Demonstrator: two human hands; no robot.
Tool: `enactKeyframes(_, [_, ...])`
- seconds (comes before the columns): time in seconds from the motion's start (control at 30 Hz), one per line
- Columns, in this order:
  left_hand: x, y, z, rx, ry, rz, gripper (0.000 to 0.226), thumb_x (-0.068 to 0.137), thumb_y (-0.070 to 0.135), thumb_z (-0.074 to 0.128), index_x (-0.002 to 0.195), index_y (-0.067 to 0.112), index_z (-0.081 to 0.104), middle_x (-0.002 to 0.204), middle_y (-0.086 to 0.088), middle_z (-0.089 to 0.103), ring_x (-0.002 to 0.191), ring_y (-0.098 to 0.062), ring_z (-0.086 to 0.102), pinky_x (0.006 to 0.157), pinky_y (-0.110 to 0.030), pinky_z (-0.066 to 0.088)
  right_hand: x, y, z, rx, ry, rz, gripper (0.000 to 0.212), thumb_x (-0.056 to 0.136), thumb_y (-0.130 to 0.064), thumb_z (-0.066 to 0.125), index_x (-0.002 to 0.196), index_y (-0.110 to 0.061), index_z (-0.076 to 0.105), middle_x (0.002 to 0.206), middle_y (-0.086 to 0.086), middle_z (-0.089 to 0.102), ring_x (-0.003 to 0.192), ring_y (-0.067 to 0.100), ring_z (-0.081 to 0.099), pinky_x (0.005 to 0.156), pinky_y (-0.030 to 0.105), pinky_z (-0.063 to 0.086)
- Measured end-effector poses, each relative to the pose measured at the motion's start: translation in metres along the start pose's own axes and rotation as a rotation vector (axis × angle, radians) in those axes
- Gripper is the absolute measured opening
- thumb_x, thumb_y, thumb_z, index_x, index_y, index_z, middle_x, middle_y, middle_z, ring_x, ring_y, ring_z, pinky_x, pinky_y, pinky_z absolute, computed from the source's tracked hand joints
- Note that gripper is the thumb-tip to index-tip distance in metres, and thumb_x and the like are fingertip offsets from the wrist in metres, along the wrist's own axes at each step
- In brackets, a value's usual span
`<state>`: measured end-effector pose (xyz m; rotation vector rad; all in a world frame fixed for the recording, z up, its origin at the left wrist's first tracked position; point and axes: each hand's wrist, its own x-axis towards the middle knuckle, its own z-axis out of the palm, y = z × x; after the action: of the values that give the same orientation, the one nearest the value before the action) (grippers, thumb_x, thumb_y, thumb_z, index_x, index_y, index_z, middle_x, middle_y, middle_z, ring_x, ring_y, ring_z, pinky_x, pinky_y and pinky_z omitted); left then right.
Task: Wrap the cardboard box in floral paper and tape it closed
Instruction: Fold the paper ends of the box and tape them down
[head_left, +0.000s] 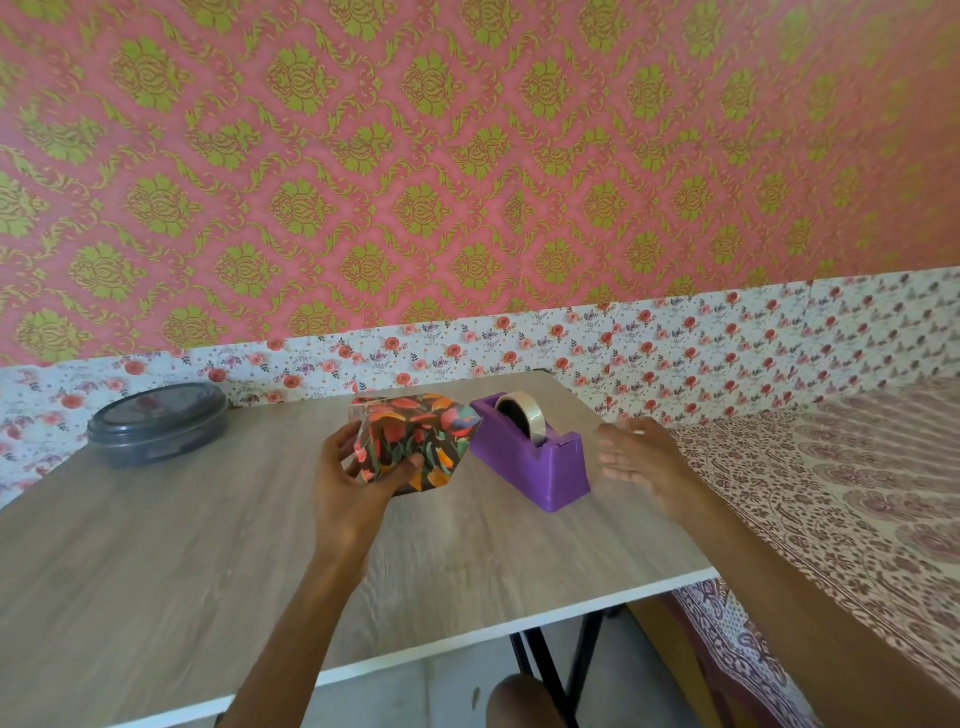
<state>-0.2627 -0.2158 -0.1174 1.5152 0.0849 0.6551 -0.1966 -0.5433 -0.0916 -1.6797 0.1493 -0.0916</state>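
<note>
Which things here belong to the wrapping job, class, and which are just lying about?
Belonging to the job:
floral-wrapped box, held by the left hand
purple tape dispenser with its tape roll
right hand, open beside the dispenser

Lying about:
dark round lidded container
patterned bedspread

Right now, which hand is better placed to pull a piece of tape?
The right hand. It is open and free, just beside the purple dispenser. The left hand is busy holding the wrapped box, so it should stay there.
</note>
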Motion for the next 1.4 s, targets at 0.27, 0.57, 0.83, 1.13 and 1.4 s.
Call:
enactKeyframes(0.27, [-0.004, -0.001, 0.002, -0.003, 0.005, 0.006, 0.095, 0.044, 0.051, 0.094, 0.128, 0.034, 0.053, 0.123, 0.002, 0.064, 0.109, -0.021, 0.065, 0.083, -0.051, 0.058, -0.013, 0.005, 0.052, -0.513, 0.028, -0.380, 0.104, 0.056, -0.034, 0.094, 0.132, -0.025, 0.023, 0.097, 0.000, 0.065, 0.089, 0.018, 0.065, 0.078, 0.034, 0.054])
enactKeyframes(0.57, [-0.006, 0.004, -0.003, -0.064, 0.006, -0.021, 0.087, 0.053, 0.031, 0.097, 0.127, 0.026, 0.053, 0.116, -0.001, 0.067, 0.107, -0.022, 0.066, 0.083, -0.051, 0.058, -0.022, 0.008, 0.069, -0.590, 0.293, -0.379, 0.091, 0.062, -0.038, 0.090, 0.128, -0.018, 0.031, 0.105, 0.006, 0.066, 0.094, 0.029, 0.068, 0.076, 0.039, 0.055])
enactKeyframes(0.83, [-0.006, 0.007, -0.006, -0.090, 0.013, -0.049, 0.090, 0.044, 0.043, 0.097, 0.124, 0.028, 0.058, 0.115, -0.002, 0.069, 0.105, -0.024, 0.068, 0.080, -0.051, 0.059, -0.020, -0.007, 0.051, -0.386, 0.239, -0.703, 0.013, 0.087, -0.010, 0.071, 0.099, -0.014, 0.072, 0.103, -0.003, 0.067, 0.090, 0.012, 0.066, 0.083, 0.033, 0.056])
enactKeyframes(1.13, [-0.011, 0.013, -0.008, -0.090, 0.010, -0.069, 0.097, 0.041, 0.048, 0.097, 0.127, 0.028, 0.055, 0.118, -0.002, 0.068, 0.107, -0.024, 0.067, 0.082, -0.051, 0.059, -0.038, -0.027, 0.056, 0.063, -0.012, -0.562, 0.017, 0.090, 0.000, 0.067, 0.093, -0.014, 0.076, 0.072, 0.005, 0.075, 0.058, 0.016, 0.065, 0.063, 0.025, 0.058])
enactKeyframes(1.4, [-0.010, 0.024, -0.006, -0.136, 0.026, -0.095, 0.096, 0.040, 0.040, 0.096, 0.125, 0.024, 0.055, 0.116, -0.006, 0.067, 0.104, -0.025, 0.068, 0.075, -0.049, 0.061, -0.067, -0.028, 0.070, 0.109, 0.022, -0.571, 0.019, 0.092, -0.005, 0.066, 0.109, -0.009, 0.074, 0.080, 0.003, 0.076, 0.055, 0.011, 0.060, 0.057, 0.024, 0.052])
